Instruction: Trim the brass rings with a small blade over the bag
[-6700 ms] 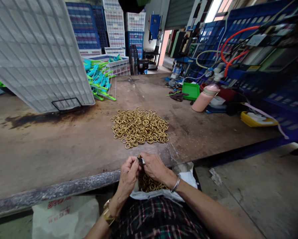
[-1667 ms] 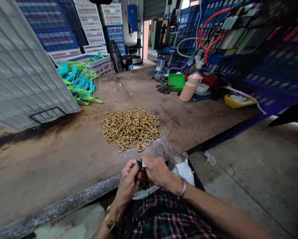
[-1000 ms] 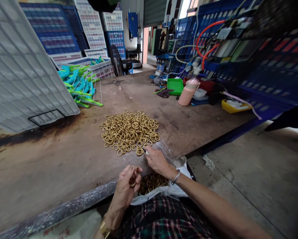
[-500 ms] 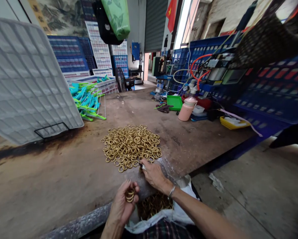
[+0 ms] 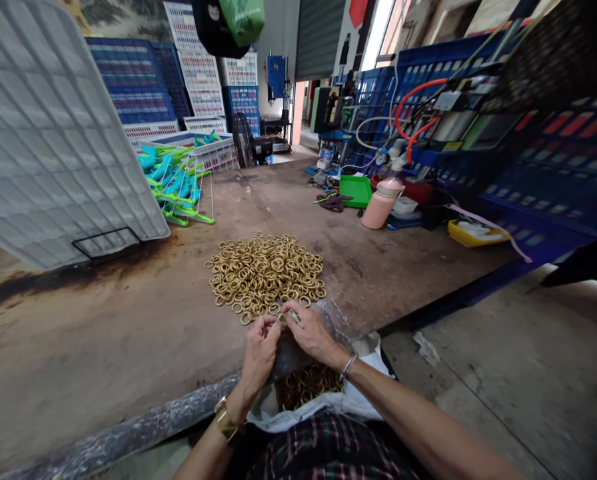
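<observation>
A heap of gold-coloured metal rings (image 5: 266,273) lies on the worktable (image 5: 138,347) just beyond my hands. My left hand (image 5: 259,353) is closed at the heap's near edge, pinching a gold ring (image 5: 280,316) between thumb and fingertips; its palm is turned out of sight. My right hand (image 5: 311,337) meets it there, its fingers closed round a small pale piece (image 5: 294,316) whose kind I cannot make out. Below my wrists, an open white sack (image 5: 361,390) on my lap holds more rings (image 5: 311,385), darker in the shade.
A grey ribbed panel (image 5: 63,147) leans at the left, beside turquoise and green plastic pieces (image 5: 176,183). To the right stand a pink bottle (image 5: 380,205), a green tray (image 5: 355,191) and a yellow tray (image 5: 473,235). The table's wrapped front edge (image 5: 178,410) runs close to me.
My right hand left my left hand, reached to the heap's near edge and has come back beside it. My left hand, palm up with several rings half a second ago, has turned over and risen.
</observation>
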`<act>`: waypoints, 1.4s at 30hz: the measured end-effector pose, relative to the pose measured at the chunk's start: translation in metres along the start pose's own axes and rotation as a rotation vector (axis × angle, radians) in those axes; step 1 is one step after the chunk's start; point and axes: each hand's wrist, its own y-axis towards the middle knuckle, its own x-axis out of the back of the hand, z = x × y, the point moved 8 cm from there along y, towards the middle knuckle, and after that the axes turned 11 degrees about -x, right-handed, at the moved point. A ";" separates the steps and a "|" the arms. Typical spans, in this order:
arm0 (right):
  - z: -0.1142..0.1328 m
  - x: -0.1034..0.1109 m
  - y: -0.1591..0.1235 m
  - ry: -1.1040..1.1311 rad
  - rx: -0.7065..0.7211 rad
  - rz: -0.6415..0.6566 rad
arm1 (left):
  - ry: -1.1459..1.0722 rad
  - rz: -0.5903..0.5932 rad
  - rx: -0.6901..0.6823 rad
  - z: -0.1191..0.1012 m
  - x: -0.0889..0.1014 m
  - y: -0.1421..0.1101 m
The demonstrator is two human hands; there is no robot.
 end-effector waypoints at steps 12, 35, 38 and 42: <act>-0.005 -0.008 0.003 0.163 -0.163 0.116 | 0.056 -0.021 -0.227 -0.020 0.005 -0.001; 0.005 -0.017 -0.017 -0.216 0.000 0.182 | -0.350 0.073 0.161 0.004 -0.004 -0.023; 0.003 -0.026 -0.023 -0.429 0.057 0.217 | -0.311 0.068 0.129 0.005 -0.002 -0.022; 0.002 -0.030 -0.024 -0.550 0.049 0.208 | -0.266 0.057 0.120 0.005 0.001 -0.021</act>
